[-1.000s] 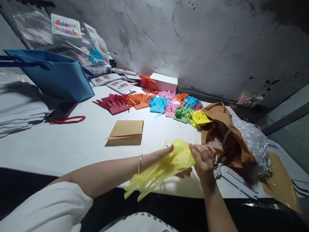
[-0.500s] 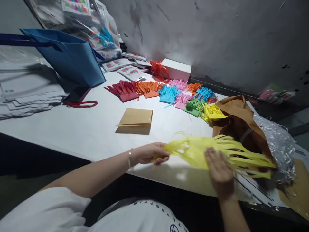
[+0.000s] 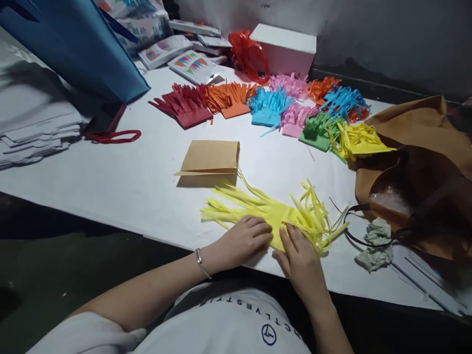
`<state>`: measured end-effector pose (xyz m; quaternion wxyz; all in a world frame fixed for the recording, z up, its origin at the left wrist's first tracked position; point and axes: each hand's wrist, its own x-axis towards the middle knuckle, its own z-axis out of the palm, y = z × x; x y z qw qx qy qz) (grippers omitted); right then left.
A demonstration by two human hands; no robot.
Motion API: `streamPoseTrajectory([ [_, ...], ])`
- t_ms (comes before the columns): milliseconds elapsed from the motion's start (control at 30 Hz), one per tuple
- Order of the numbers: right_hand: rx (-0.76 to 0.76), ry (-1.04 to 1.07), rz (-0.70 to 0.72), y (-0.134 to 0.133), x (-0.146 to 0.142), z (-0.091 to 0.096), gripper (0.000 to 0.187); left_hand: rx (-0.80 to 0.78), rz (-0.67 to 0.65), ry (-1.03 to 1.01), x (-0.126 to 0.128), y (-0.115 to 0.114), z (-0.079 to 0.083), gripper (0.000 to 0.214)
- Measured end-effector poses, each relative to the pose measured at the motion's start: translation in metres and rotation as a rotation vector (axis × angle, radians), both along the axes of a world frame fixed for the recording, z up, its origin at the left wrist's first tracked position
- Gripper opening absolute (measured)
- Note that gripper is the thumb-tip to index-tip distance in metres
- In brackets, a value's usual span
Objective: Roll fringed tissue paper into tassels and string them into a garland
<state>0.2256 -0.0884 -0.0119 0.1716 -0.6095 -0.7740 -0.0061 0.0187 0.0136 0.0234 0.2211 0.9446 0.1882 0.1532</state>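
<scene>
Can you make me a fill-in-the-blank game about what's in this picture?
1. The left hand and the right hand both touch a fringed piece coloured ____.
2. The person wears a bracelet on the ____ wrist.
3. The big bag at the picture's upper left is ____.
4. The box near the wall has a top coloured ____.

Missing words: yellow; left; blue; white.

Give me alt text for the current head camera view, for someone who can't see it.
A person's left hand and right hand rest on a fringed yellow sheet on a white table. Beyond lie folded brown paper and colorful fringed bundles, with a blue bag at upper left and a brown bag at right.
</scene>
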Motion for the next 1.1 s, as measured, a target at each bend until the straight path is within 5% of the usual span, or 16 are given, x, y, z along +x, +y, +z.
streamPoseTrajectory([
  [100,-0.11,-0.005,-0.087,-0.009,0.02,0.002,0.061,-0.032,0.018,0.002,0.008,0.005,-0.009,0.02],
  [233,-0.097,0.035,-0.46,-0.03,0.056,0.002,0.067,-0.05,0.015,-0.033,0.003,0.01,-0.01,0.021],
  [400,0.386,0.07,-0.814,-0.051,0.064,0.021,0.035,-0.057,0.054,-0.078,0.004,0.006,-0.012,0.019],
  [467,0.497,0.036,-0.623,-0.047,0.049,0.031,0.037,-0.059,0.053,-0.09,0.005,0.005,-0.013,0.02],
  [567,0.26,0.124,-0.136,-0.027,0.019,0.037,0.035,-0.071,0.051,-0.11,0.004,0.005,-0.013,0.02],
  [633,0.113,0.171,0.005,-0.012,0.002,0.035,0.028,-0.086,0.052,-0.113,0.003,0.004,-0.012,0.019],
  [1100,-0.013,0.442,-0.037,-0.001,-0.001,0.029,0.017,-0.218,0.101,-0.018,0.008,0.003,0.004,0.017],
])
